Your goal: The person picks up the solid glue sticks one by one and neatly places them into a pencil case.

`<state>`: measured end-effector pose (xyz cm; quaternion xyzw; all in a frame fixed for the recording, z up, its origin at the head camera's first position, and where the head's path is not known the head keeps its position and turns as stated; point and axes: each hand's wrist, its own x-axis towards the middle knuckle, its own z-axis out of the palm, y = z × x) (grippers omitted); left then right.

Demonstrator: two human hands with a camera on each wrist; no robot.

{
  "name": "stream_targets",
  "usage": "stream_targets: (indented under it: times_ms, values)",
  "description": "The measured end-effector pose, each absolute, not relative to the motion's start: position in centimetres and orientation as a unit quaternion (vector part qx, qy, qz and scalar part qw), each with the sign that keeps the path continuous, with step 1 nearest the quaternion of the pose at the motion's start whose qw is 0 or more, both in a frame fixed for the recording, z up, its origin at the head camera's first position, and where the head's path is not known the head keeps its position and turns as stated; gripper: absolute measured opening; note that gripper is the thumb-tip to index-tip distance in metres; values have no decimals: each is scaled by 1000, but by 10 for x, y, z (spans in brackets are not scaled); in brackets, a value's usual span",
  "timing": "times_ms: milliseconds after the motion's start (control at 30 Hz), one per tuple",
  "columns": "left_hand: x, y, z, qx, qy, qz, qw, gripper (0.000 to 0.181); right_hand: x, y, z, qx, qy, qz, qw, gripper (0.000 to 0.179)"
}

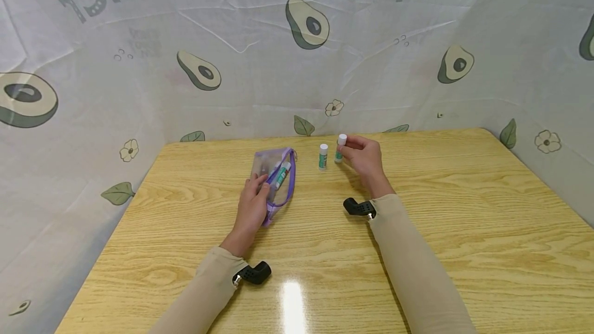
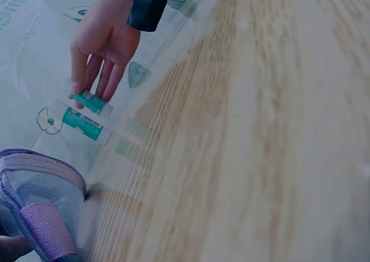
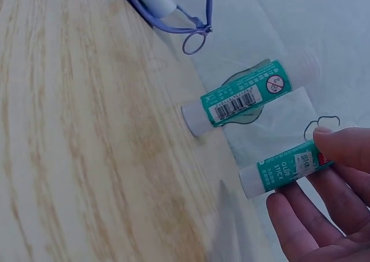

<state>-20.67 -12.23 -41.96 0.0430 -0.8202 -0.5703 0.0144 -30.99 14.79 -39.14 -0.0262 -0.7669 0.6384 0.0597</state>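
Observation:
My right hand [image 1: 364, 159] pinches a green-and-white glue stick [image 3: 286, 170] between thumb and fingers, roughly upright, beside a second glue stick [image 1: 323, 157] that stands on its end on the table. Whether the held stick touches the table I cannot tell. A see-through mesh pouch [image 1: 262, 159] with purple trim lies to the left, its zip open on the right side. My left hand [image 1: 252, 205] holds the pouch by its near left part, thumb by the opening. Another glue stick [image 1: 282, 175] lies at the pouch's opening; the pouch's other contents are blurred.
The wooden table [image 1: 445, 251] reaches back to a hanging cloth [image 1: 260, 30] printed with avocados, leaves and flowers. Both sleeves carry a black wrist mount, the left mount [image 1: 256, 273] and the right mount [image 1: 358, 206]. A small ring [image 3: 194, 43] hangs at the pouch's zip end.

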Motion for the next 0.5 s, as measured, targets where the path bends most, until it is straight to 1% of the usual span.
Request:
stream_targets:
  times_ms: [333, 500]
  values:
    - [-205, -122, -419, 45, -822, -568, 8, 48, -309, 150, -383, -21, -760, 645, 71, 41]
    - [-204, -121, -418, 49, -821, -569, 7, 48, -308, 150, -378, -14, -760, 644, 85, 40]
